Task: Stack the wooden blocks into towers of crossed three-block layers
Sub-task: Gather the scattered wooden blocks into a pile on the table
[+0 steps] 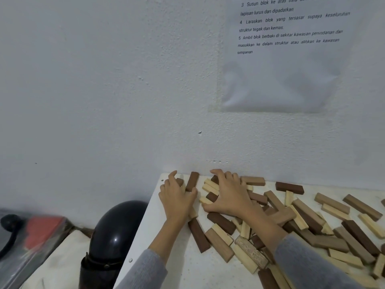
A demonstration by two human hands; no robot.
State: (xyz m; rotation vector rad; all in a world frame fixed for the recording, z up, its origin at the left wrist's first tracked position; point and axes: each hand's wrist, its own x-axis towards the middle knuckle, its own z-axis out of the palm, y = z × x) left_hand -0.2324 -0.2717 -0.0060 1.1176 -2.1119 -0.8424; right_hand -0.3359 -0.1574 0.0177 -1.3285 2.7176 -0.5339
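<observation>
Wooden blocks (220, 223) lie scattered on tabletop (187, 272), mostly right of both grips. Right grip (229, 197) claws down around a light-and-dark cluster (210, 189), likely raking it together for a base layer; left grip (177, 198) curls over blocks beneath, hold unclear.

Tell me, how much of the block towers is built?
Nothing looks done: no tower stands yet. In hand: the left hand and right hand curl over a few blocks by the wall, at the corner of the white table. To do: almost everything, as the pile of wooden blocks lies scattered.
</observation>
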